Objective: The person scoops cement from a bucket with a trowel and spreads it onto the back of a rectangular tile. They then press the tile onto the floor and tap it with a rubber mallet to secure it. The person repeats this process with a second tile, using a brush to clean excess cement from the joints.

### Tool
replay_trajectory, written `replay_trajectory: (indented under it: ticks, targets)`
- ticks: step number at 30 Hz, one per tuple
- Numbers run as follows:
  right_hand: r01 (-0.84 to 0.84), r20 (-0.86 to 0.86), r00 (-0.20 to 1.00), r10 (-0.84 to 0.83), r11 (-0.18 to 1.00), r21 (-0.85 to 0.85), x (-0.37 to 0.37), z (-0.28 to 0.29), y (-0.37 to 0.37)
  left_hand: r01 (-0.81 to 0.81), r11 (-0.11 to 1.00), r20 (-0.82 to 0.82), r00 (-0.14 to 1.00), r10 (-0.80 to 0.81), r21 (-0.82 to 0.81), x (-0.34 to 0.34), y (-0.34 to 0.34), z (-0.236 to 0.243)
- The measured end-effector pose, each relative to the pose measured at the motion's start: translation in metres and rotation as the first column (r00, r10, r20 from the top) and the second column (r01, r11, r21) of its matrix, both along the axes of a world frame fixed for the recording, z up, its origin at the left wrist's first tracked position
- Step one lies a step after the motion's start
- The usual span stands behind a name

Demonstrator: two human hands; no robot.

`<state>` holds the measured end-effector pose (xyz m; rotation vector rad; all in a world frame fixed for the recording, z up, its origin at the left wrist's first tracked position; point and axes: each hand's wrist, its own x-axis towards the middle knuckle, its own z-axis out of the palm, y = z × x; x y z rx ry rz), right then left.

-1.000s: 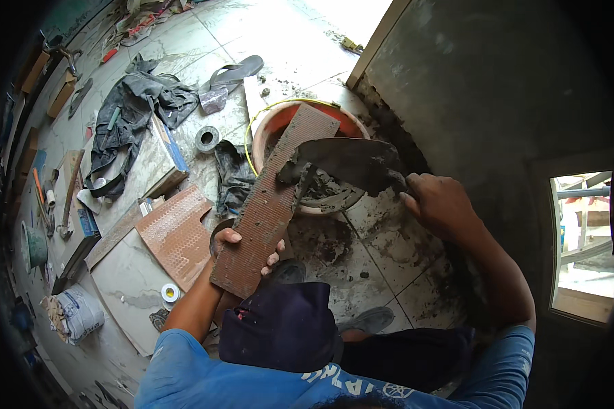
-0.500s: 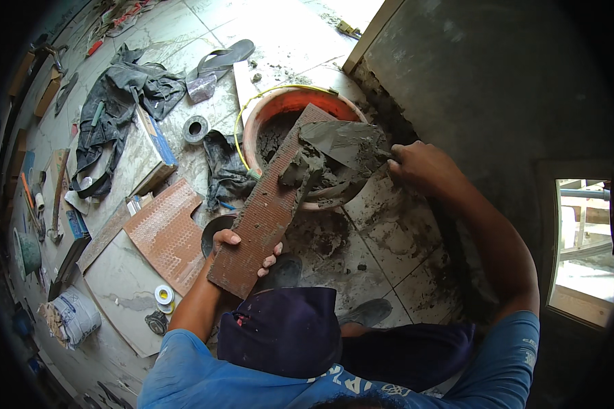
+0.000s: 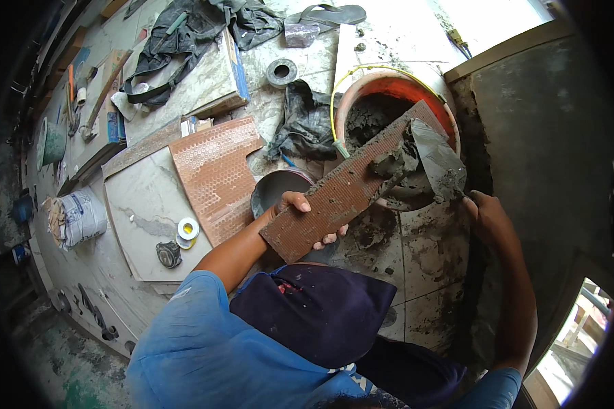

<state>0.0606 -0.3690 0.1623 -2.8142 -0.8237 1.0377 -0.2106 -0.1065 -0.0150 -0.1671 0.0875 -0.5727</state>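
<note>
My left hand [image 3: 295, 203] is closed around the lower end of a long reddish-brown tile strip [image 3: 314, 217], its ribbed back face up. The strip slants up to the right, its far end over an orange bucket [image 3: 341, 116] holding grey mortar [image 3: 375, 117]. Wet mortar [image 3: 394, 162] sits in a lump near the strip's right edge. My right hand [image 3: 488, 217] is closed on the handle end of a mortar-smeared trowel [image 3: 438, 158]; the handle itself is mostly hidden. The trowel's blade is tilted against the strip's right side, above the bucket.
A dark bowl [image 3: 280, 185] and black plastic [image 3: 303, 126] lie left of the bucket. Farther left are a notched brown tile [image 3: 215, 174], a large pale tile [image 3: 140, 221], tape rolls [image 3: 187, 230] and a white sack [image 3: 82, 215]. A grey wall [image 3: 552, 136] rises at right.
The view has turned, so the scene sits farther right. The trowel blade has swung from lying across the strip to a steeper angle at its right edge. Both hands keep their hold.
</note>
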Motion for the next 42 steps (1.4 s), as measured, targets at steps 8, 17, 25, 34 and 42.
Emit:
replay_trajectory:
  ticks: [8,17,25,34,42]
  targets:
    - [0.068,-0.061,0.995,-0.075,0.992,-0.102,-0.010,-0.015,-0.010,-0.008,1.000,0.006,1.000,0.009,-0.021,-0.007,0.009,0.006]
    - [0.041,0.103,0.994,-0.027,0.990,-0.135,-0.011,0.055,-0.007,0.018,0.987,-0.099,0.995,-0.003,0.159,0.004,0.004,0.011]
    - [0.078,0.067,0.996,-0.063,0.967,-0.242,0.019,0.031,0.032,0.006,0.991,-0.063,0.998,0.003,0.132,0.000,0.006,0.008]
    - [0.094,0.060,0.994,-0.090,0.993,-0.075,0.009,0.000,-0.042,0.019,0.996,-0.036,0.999,-0.016,0.085,0.001,0.011,0.008]
    - [0.109,0.051,0.993,-0.105,0.991,-0.082,-0.043,0.054,-0.008,0.019,0.992,-0.059,0.998,-0.011,0.127,0.012,0.007,0.016]
